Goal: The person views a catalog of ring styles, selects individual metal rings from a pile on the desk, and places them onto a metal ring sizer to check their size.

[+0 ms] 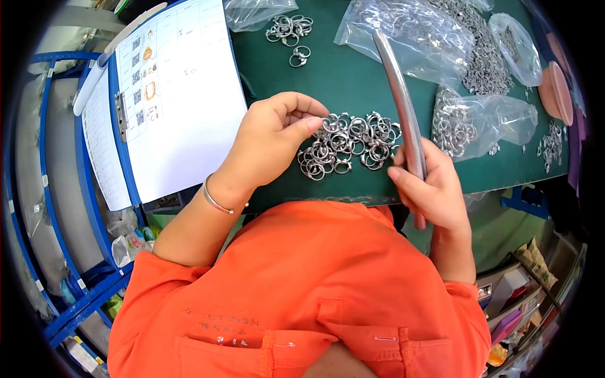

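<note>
Fingertips (313,124) of your left hand (271,142) pinch narrowly at the ring pile (350,146) just beside them, while your right hand (432,189) wraps the metal rod (403,107), tilted up ready for threading.

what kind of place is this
Probably a small-parts or jewellery assembly bench: a pile of metal rings on a green mat, clear bags of more rings, and a clipboard of sheets.

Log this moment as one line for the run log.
left hand: fingers on ring pile | right hand: holds metal rod | surface: green mat | nearby: bagged rings, clipboard
</note>
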`<state>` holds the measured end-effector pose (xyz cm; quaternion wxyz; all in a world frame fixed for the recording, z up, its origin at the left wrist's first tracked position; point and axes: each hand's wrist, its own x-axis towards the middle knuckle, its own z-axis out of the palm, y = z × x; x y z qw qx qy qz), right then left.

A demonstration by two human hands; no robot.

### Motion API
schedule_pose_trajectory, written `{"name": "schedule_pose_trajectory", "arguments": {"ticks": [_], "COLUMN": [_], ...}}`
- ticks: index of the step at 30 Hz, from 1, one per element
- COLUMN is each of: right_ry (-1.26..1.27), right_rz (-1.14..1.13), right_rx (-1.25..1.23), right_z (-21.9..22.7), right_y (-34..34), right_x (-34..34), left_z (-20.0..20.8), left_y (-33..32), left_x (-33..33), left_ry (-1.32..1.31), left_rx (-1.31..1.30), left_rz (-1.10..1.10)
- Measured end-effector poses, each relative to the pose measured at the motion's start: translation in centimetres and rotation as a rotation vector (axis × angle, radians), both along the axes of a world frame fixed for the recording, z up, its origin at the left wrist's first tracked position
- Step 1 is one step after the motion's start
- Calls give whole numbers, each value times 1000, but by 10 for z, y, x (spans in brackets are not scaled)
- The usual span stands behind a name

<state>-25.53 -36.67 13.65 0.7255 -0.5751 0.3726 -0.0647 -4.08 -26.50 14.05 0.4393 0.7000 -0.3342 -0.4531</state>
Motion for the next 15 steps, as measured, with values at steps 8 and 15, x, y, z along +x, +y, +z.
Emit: {"name": "schedule_pose_trajectory", "arguments": {"ticks": [8,15], "right_ry": [-344,-245], "right_rz": [-68,-154], "right_rx": [-190,-123], "right_z": [-16,-5], "right_y": [9,8], "right_x": [43,48], "left_z": [0,-3], "left_y": [3,4], "left_x": [-7,-2], "left_ry": [497,610], "left_rx": [-13,-25], "left_rz": [46,41]}}
